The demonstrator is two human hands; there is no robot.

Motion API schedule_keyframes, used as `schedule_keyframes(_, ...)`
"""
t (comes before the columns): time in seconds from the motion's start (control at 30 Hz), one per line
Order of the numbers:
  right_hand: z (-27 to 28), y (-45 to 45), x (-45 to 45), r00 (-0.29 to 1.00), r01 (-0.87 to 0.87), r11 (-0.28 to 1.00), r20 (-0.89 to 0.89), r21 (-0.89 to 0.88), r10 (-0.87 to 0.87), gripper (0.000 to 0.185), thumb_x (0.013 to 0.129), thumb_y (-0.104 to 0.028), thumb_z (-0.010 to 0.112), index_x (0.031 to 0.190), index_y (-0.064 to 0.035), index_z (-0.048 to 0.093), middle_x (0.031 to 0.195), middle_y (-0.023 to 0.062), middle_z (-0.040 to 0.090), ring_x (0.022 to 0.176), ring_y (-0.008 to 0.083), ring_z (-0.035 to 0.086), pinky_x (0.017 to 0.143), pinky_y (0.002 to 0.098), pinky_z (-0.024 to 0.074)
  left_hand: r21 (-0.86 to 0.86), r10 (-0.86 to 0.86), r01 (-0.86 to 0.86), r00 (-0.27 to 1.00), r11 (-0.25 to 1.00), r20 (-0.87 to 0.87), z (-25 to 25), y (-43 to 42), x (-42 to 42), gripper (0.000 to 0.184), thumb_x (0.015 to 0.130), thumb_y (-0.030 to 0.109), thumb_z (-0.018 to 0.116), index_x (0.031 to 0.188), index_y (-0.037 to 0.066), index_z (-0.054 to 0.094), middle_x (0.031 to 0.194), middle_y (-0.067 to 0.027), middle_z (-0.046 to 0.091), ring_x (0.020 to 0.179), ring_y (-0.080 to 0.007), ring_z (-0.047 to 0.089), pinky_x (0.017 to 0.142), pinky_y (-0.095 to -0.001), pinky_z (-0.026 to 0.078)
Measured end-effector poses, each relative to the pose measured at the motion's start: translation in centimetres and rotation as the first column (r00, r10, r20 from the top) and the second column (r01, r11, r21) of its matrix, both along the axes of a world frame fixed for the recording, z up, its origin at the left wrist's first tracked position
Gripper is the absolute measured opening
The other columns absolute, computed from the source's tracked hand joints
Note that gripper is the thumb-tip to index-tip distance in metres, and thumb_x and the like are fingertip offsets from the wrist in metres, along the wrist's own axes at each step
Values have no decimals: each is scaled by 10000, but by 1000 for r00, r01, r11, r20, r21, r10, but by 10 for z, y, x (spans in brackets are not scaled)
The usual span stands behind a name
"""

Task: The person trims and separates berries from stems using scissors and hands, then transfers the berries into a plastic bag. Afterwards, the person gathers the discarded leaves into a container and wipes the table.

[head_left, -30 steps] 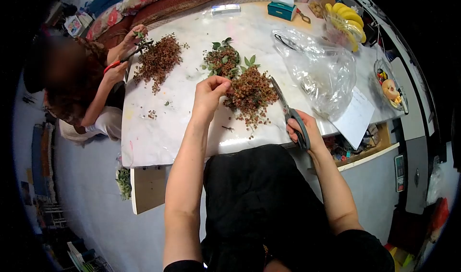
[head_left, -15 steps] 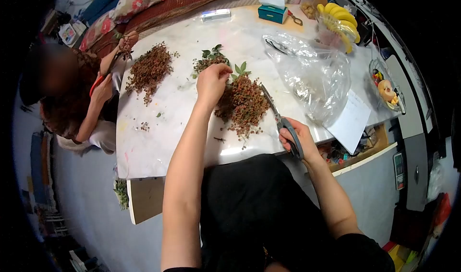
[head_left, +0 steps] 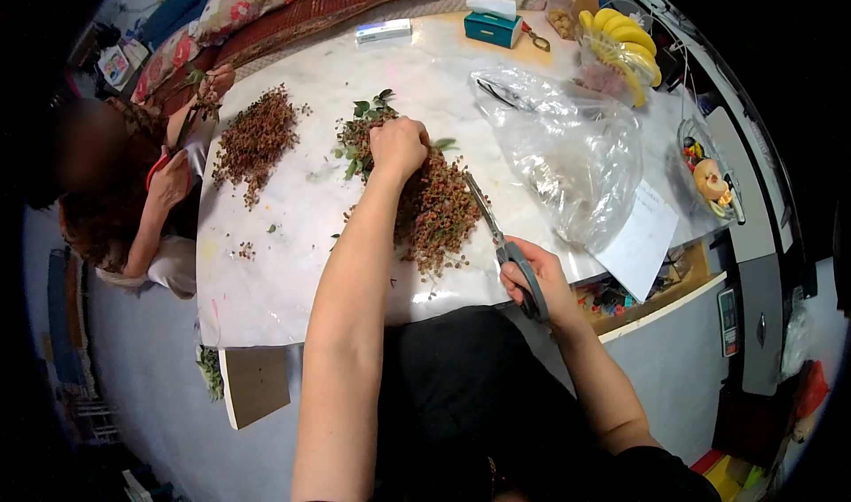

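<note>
My left hand (head_left: 400, 147) is closed at the leafy pile of brown berry sprigs (head_left: 356, 137), its fingertips hidden behind the knuckles. What it grips, if anything, does not show. Below and right of it lies a larger heap of reddish-brown berries (head_left: 443, 214). Wrapped round the handles of grey scissors (head_left: 516, 267), my right hand (head_left: 542, 276) rests by the table's front edge. The scissor blades point up and left beside the larger heap and look nearly closed.
At the left, another person (head_left: 168, 183) holds red-handled scissors and a sprig near a third berry pile (head_left: 257, 138). A clear plastic bag (head_left: 576, 156), paper (head_left: 640, 240), tissue box (head_left: 493, 29), bananas (head_left: 625, 36) and an open drawer (head_left: 665, 302) are on the right.
My left hand has moved up to the leafy pile from the larger heap. My right hand keeps the scissors. The whole view has shifted, with the table's things further left.
</note>
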State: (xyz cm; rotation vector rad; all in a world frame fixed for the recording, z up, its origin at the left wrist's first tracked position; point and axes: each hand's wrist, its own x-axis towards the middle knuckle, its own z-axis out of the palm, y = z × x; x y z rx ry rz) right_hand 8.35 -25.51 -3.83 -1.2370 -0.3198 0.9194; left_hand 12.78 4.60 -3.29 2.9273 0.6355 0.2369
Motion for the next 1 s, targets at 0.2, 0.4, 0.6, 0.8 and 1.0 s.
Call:
schedule_keyframes(0.2, -7, -1, 2, 1000, -4, 1000, 14, 19, 4, 484, 866, -60, 606, 1292, 83, 429, 718, 29, 520, 518, 63, 464, 462, 195, 371, -849, 271, 260, 869, 459, 413, 39, 15, -25, 58, 793, 29, 694, 790, 23, 636, 711, -16, 615, 581, -93, 530, 560, -240, 453)
schedule_keyframes(0.4, -5, 1, 1, 1000, 9, 1000, -2, 19, -9, 447, 869, -62, 607, 1271, 63, 459, 697, 24, 518, 516, 66, 467, 453, 199, 375, -950, 453, 276, 835, 144, 311, 71, -4, -58, 73, 852, 7, 627, 899, 25, 574, 850, -77, 647, 741, -156, 662, 595, -253, 521)
schedule_keyframes(0.6, -3, 2, 0, 1000, 25, 1000, -9, 8, -25, 419, 869, -75, 619, 1244, 55, 488, 685, 22, 522, 517, 62, 474, 448, 195, 386, -812, 409, 536, 704, 229, 580, 115, -11, -69, 75, 857, 4, 616, 916, 22, 572, 879, -91, 657, 811, -173, 667, 665, -266, 533)
schedule_keyframes(0.8, -4, 2, 0, 999, 31, 999, -12, 11, -31, 407, 873, -83, 622, 1236, 51, 495, 688, 21, 525, 513, 61, 471, 446, 193, 383, -649, 117, 491, 739, 582, 664, 129, -34, -90, 81, 787, 28, 668, 862, 22, 640, 858, -16, 626, 784, -92, 568, 740, -234, 468)
schedule_keyframes(1.0, -4, 1, 0, 999, 32, 999, -15, 24, -32, 407, 876, -87, 621, 1237, 49, 493, 689, 20, 524, 512, 59, 471, 444, 190, 373, -558, -251, 348, 937, 753, 245, 61, -57, -158, 155, 763, -22, 648, 913, 14, 652, 907, -72, 680, 832, -166, 635, 739, -269, 500)
